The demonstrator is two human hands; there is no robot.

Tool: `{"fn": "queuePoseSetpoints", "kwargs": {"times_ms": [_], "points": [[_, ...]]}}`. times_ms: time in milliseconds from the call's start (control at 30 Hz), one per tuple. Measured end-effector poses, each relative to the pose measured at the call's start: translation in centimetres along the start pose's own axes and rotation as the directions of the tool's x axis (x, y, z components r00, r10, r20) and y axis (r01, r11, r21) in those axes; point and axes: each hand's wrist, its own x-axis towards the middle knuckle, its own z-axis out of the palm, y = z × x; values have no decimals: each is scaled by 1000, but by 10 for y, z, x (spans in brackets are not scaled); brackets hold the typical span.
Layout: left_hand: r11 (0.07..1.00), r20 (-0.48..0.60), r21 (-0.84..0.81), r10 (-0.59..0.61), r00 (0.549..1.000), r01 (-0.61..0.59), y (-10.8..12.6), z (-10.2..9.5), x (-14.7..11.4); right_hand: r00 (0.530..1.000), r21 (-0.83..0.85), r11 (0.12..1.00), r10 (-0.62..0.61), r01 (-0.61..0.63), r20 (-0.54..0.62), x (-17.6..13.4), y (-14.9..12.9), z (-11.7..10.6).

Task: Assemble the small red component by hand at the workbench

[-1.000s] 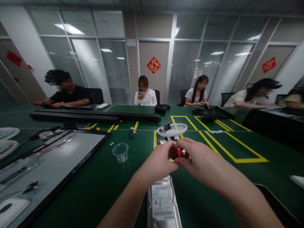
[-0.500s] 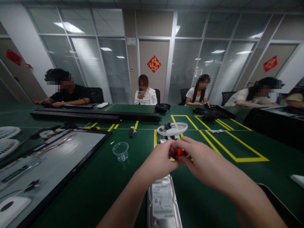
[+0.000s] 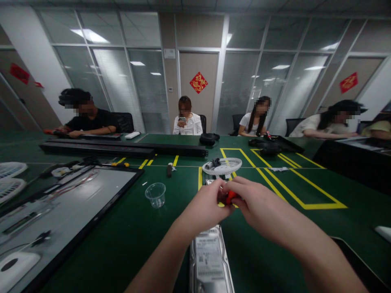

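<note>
My left hand (image 3: 207,209) and my right hand (image 3: 256,200) meet in the middle, above the green table (image 3: 131,244). A small red-orange object (image 3: 231,197) shows between them, in the closed fingers of my right hand. Most of it is hidden, so its kind is unclear. Curled in beside it, the fingers of my left hand are closed too, and what they grip cannot be made out. A silver hard drive (image 3: 210,256) with a white label lies below my wrists. Just beyond my fingers stands a round white basket (image 3: 235,166) with dark parts in it.
A clear plastic cup (image 3: 155,196) stands left of my hands. Further left lies a large flat panel (image 3: 100,195) with a black frame. Long black bars (image 3: 122,148) stretch across the back. Yellow tape (image 3: 324,205) marks the table at right. Several people sit opposite.
The red-orange object has turned or shifted slightly between my fingers. My right fingers have moved a little; both hands otherwise stay in place.
</note>
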Motion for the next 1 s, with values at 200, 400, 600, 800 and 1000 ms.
{"fn": "queuePoseSetpoints", "kwargs": {"times_ms": [200, 400, 600, 800, 1000], "points": [[999, 21, 23, 22, 1000, -23, 3, 1, 1, 994, -46, 993, 109, -110, -18, 6, -3, 1], [1000, -11, -4, 6, 1000, -6, -2, 1, 1, 1000, -6, 1000, 29, -29, -8, 0, 1, 2], [1000, 10, 13, 26, 1000, -26, 0, 2, 1, 998, -24, 998, 61, -62, -20, 5, 1, 4], [1000, 11, 22, 19, 1000, -20, -3, 3, 1, 995, -31, 995, 95, -95, 0, 1, -2, 1], [1000, 10, 13, -13, 1000, 12, -1, 3, 0, 999, -16, 999, 32, -32, -16, 2, 5, 4]]}}
